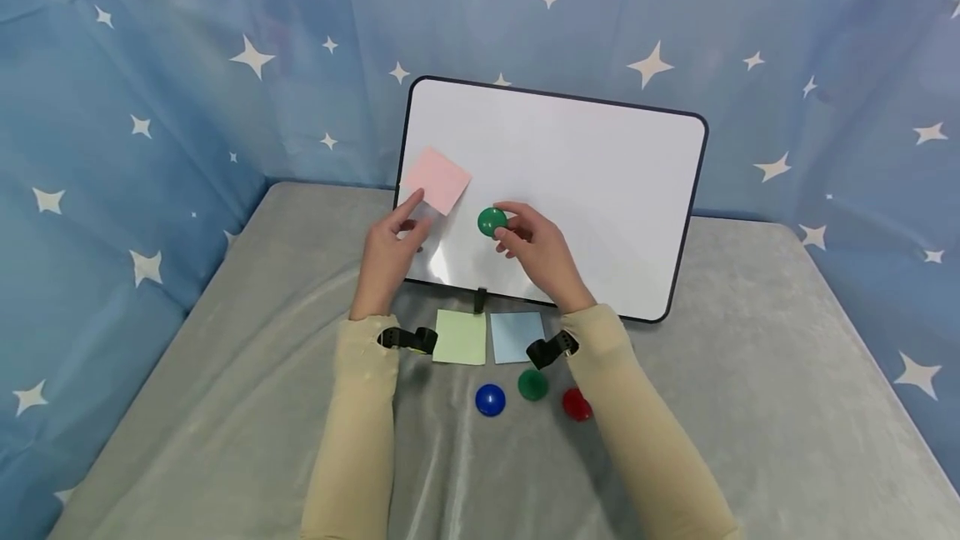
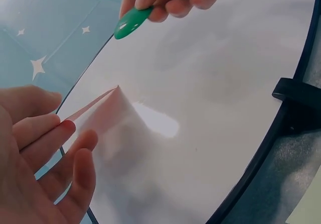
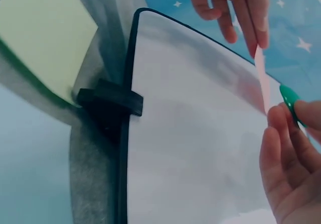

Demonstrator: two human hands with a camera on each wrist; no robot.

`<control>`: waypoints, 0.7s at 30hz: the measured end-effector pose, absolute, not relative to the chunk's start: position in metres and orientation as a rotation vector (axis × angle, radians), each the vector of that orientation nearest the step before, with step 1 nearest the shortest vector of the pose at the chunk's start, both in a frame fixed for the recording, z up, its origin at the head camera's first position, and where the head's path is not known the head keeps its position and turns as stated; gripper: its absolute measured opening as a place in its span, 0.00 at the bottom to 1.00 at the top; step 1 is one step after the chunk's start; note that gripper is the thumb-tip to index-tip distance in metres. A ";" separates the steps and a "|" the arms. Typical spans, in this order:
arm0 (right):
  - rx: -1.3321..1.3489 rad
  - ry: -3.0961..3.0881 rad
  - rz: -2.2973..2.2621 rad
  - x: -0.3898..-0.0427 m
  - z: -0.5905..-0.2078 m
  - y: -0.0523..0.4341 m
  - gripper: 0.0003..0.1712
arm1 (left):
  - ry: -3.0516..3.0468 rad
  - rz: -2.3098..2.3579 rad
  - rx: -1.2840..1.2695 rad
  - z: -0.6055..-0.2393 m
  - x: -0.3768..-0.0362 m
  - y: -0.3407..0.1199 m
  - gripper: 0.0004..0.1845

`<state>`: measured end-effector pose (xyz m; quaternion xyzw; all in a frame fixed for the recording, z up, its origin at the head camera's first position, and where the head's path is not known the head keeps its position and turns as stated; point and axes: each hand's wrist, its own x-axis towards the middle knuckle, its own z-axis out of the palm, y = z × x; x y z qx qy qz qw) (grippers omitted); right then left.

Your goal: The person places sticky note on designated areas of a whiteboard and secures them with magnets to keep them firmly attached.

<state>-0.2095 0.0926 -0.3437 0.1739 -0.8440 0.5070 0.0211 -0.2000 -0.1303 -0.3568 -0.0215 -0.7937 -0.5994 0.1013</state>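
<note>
My left hand point(image 1: 389, 254) pinches a pink sticky note point(image 1: 438, 181) near its lower left corner, in front of the left part of a whiteboard point(image 1: 585, 198). In the left wrist view the note shows almost edge-on, tilted off the board. My right hand point(image 1: 542, 252) holds a round green magnet point(image 1: 492, 222) between thumb and fingers, just right of the note. From the right wrist view, the green magnet point(image 3: 288, 101) is close to the pink note point(image 3: 261, 78), with a small gap between them.
A black clip-like foot point(image 1: 480, 300) sits at the board's lower edge. Before it lie a green sticky note point(image 1: 460, 337) and a blue one point(image 1: 516, 337). Nearer are a blue magnet point(image 1: 491, 400), a second green magnet point(image 1: 533, 385) and a red magnet point(image 1: 576, 405), partly behind the right sleeve.
</note>
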 end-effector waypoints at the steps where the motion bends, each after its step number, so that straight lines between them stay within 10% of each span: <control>1: 0.537 -2.604 1.588 -0.211 -0.344 0.092 0.21 | -2.355 -1.788 -0.062 -0.356 -0.200 -0.130 0.24; 21: 0.461 -2.544 1.707 -0.242 -0.326 0.073 0.21 | -2.348 -2.314 -0.216 -0.353 -0.192 -0.131 0.39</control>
